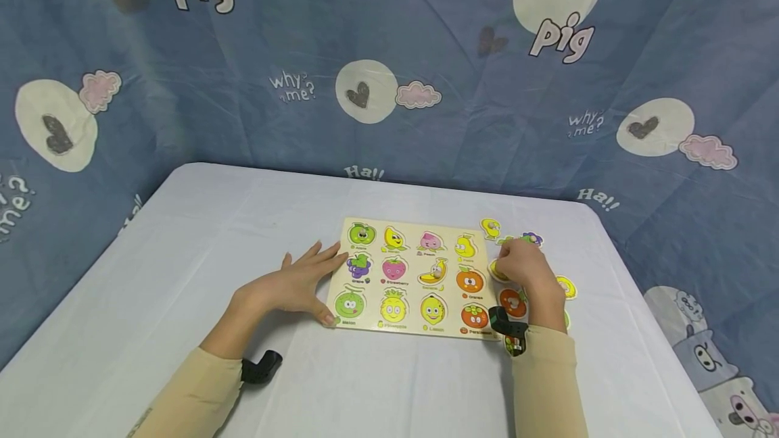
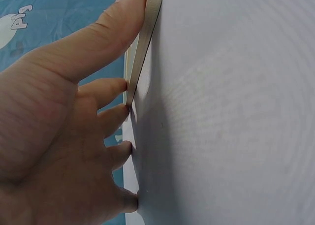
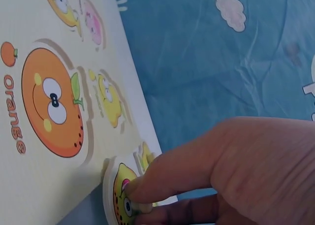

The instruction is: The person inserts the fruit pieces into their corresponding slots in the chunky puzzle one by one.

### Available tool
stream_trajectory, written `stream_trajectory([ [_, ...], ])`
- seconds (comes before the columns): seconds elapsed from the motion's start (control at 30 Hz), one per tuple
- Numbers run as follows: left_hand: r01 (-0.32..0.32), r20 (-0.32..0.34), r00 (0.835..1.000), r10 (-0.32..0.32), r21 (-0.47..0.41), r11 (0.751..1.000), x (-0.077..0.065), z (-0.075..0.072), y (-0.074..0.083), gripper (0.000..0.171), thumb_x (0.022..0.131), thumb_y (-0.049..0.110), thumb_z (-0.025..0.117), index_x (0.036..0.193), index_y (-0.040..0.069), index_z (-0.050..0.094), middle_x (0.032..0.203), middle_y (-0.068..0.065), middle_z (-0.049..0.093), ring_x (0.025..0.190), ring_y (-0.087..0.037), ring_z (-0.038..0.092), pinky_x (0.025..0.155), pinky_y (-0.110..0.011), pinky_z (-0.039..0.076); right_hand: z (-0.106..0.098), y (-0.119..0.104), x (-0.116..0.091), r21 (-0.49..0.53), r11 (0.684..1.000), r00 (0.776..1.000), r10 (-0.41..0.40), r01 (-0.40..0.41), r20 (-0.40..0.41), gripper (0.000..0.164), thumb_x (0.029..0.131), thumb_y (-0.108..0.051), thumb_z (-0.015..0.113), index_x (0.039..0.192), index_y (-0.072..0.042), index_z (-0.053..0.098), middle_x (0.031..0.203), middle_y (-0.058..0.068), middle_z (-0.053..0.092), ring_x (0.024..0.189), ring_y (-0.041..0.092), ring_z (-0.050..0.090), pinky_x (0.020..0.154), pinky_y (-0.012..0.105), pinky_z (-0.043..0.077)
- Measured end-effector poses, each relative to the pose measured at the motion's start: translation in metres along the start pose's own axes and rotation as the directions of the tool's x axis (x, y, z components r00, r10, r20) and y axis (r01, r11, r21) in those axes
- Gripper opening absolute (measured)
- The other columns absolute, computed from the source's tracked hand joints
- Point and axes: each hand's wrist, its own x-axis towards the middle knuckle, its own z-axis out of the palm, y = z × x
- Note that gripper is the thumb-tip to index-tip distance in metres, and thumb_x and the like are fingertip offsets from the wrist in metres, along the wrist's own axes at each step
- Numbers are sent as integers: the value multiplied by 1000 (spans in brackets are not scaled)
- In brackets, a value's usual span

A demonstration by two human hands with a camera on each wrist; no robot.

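Lemon puzzle piece (image 3: 121,185), pinched by the nearer right hand (image 1: 528,269), is just beside the right edge of the fruit board (image 1: 414,293); the left hand (image 1: 293,286) is spread at its left edge.

Even light brightens the white tabletop (image 1: 365,384), soft-edged shadows (image 2: 160,151) falling beside the hands (image 1: 298,286).

High head and close wrist views share the board (image 1: 414,296).

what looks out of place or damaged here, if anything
Nothing looks spilled or damaged. The only untidy spot is right of the board, where loose pieces lie scattered rather than in rows, partly hidden by the right hand, which pinches a yellow piece.
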Motion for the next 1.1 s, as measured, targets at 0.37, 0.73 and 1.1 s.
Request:
stream_trajectory([
  [0.37,-3,2,1000,3,-8,1000,0,1,-2,127,54,57,89,158,17,28,169,-7,12,155,-41,1,110,-81,0,0,-7,-2,64,989,989,-138,134,61,10,74,-3,52,67,-10,51,66,3,44,59,18,38,53,27,31],
  [0.73,-3,7,1000,3,-12,1000,0,0,-2,127,55,57,90,158,18,27,169,-6,11,155,-40,0,111,-80,-1,4,-23,-7,110,970,966,-230,217,120,10,76,-1,55,69,-8,56,61,-1,45,60,15,39,57,27,32],
  [1.1,0,7,1000,0,-13,1000,0,1,-2,127,55,58,89,158,19,27,169,-6,11,155,-40,0,111,-80,-1,10,-46,-14,90,968,937,-248,233,248,8,76,-1,64,75,-9,62,72,3,57,67,18,53,59,28,41],
])
